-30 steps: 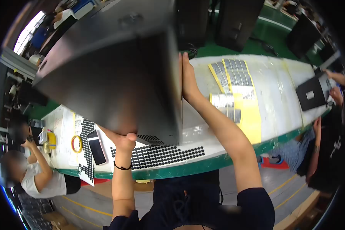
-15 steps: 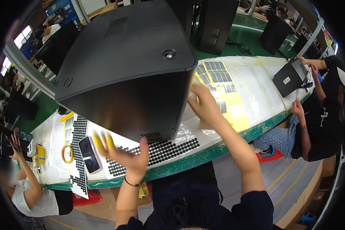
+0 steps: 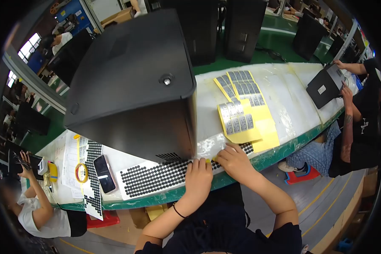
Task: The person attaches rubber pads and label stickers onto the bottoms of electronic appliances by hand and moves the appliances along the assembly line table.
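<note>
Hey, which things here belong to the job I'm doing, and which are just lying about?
Seemingly in the job:
- dotted sheet, with your left hand and right hand at it
- large black box, just beyond it

Probably just lying about:
- phone
- yellow roll

Unclear:
- label sheets, untouched

A long, flat white sheet point(image 3: 127, 191) with close rows of small, round black dots lies along the near edge of the desk point(image 3: 300, 84); its right part is partly covered, with more dots visible beyond; just behind it rests a large, boxy black cabinet point(image 3: 131, 76), closed; its upper panel bears a round recessed fitting, shiny at the centre; narrow slots mark its near face, low down.
</note>
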Demonstrator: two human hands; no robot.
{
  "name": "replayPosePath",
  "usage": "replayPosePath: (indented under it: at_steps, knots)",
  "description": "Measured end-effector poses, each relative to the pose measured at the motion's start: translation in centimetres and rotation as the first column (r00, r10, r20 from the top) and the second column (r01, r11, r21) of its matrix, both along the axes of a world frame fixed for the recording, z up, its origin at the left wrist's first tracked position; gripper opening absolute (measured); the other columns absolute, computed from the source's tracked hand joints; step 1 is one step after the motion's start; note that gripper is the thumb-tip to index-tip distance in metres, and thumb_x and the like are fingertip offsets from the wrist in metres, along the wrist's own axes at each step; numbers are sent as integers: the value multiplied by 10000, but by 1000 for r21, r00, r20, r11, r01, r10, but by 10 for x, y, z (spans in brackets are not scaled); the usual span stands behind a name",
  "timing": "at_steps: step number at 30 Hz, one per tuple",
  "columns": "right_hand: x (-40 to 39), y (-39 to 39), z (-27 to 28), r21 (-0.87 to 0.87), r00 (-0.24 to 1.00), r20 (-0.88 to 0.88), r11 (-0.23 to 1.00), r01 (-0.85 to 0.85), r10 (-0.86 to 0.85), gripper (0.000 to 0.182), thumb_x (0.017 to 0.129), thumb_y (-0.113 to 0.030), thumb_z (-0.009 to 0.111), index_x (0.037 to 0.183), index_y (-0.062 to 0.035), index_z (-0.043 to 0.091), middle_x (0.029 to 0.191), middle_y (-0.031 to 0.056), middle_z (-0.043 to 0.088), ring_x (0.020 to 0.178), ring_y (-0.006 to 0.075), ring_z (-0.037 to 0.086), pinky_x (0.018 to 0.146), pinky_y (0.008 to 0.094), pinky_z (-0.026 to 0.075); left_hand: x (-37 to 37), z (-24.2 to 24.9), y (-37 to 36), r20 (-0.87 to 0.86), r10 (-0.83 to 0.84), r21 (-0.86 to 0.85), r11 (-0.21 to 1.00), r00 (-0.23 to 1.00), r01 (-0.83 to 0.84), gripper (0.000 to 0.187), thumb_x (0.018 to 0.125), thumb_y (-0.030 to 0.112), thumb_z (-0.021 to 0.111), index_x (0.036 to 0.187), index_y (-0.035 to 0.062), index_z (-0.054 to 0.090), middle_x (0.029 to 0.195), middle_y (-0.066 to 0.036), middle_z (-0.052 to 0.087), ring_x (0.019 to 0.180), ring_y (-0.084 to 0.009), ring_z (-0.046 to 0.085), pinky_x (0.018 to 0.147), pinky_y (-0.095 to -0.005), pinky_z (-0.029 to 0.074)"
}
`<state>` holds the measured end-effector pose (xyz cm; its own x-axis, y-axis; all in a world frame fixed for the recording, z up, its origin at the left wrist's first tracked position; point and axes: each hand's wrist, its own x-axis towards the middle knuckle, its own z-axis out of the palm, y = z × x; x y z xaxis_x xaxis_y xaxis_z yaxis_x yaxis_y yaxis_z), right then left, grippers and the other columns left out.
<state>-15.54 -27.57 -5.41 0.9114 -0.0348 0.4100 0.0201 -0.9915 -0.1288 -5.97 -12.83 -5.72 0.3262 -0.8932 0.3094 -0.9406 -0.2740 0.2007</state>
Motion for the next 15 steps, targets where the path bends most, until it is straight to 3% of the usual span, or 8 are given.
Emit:
replayPosePath:
  at_steps: [2, 5, 7, 10, 12, 15]
  knots:
    - [2, 0, 0, -5, 1000, -15, 1000, 4, -4, 127, 742, -98, 567, 857, -68, 609, 838, 59, 553, 928, 238, 560, 989, 392, 419, -1, 4, -7, 23, 35, 3, 999, 999, -35, 126, 659, 1, 582, 784, 18, 582, 810, -114, 510, 836, -282, 526, 758, -380, 426]
    - [5, -3, -1, -5, 1000, -20, 1000, -14, 14, 94, 757, -95, 546, 846, -69, 561, 853, 80, 545, 922, 258, 555, 1008, 414, 404, -2, -2, -10, 59, 47, -27, 999, 997, -45, 109, 655, 4, 584, 759, 33, 567, 803, -103, 512, 831, -277, 530, 755, -375, 426]
    - [8, -6, 4, -76, 999, -33, 996, -35, 33, 100, 745, -106, 555, 840, -73, 557, 847, 75, 546, 914, 258, 551, 1002, 400, 408, 0, -1, -9, 47, 32, -39, 999, 998, -30, 122, 660, 13, 584, 778, 40, 567, 816, -90, 511, 823, -258, 540, 718, -353, 461]
    - [16, -15, 35, -30, 997, -25, 997, -74, 73, 100, 746, -105, 595, 836, -70, 566, 837, 77, 543, 899, 262, 549, 917, 393, 435, 3, -1, -8, 21, 8, -47, 999, 1000, -7, 173, 663, 14, 578, 833, 43, 564, 837, -78, 507, 821, -238, 555, 635, -326, 503]
    - [23, -25, 95, 162, 996, 85, 986, -45, 32, 140, 724, -58, 666, 829, -62, 573, 845, 84, 558, 868, 271, 550, 796, 393, 435, 5, -1, -7, 0, -19, -75, 997, 1000, 19, 186, 664, 10, 577, 846, 41, 562, 839, -77, 505, 821, -237, 558, 620, -323, 505]
    - [35, -25, 186, 269, 861, 508, 944, -192, 30, 234, 681, 27, 730, 854, -45, 590, 826, 81, 567, 772, 280, 521, 730, 371, 414, 10, 1, -5, -53, -76, -109, 992, 996, 70, 218, 672, -12, 577, 880, 51, 562, 839, -74, 500, 817, -237, 562, 608, -315, 509]
